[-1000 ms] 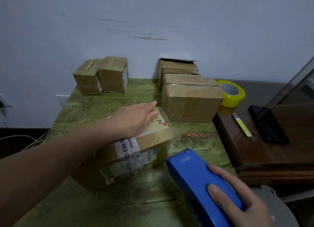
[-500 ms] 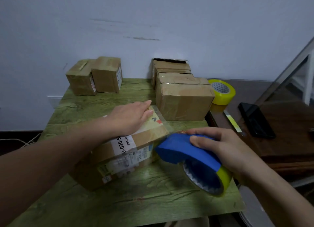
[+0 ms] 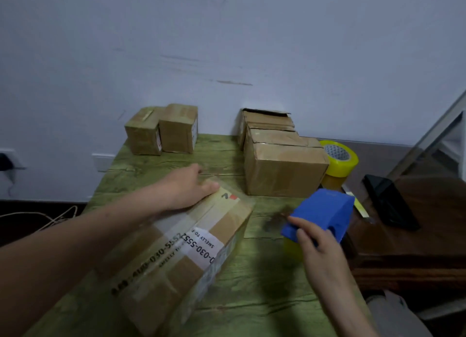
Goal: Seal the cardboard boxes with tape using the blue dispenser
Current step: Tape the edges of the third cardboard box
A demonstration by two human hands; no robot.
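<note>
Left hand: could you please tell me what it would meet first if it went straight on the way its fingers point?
Probably the large cardboard box: the left hand rests on the labelled box, fingers aimed toward it, though depth is unclear.

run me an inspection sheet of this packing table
surface: green wood-grain table, boxes standing on it
job's things: labelled box at front; blue dispenser right of it, yellow tape loaded; two small boxes back left; stacked boxes back right
clutter: yellow tape roll and black phone on dark side table
hands: left hand flat on labelled box; right hand grips blue dispenser
cables: thin cord on floor at left; plug in wall socket
surroundings: pale wall, scuffed
</note>
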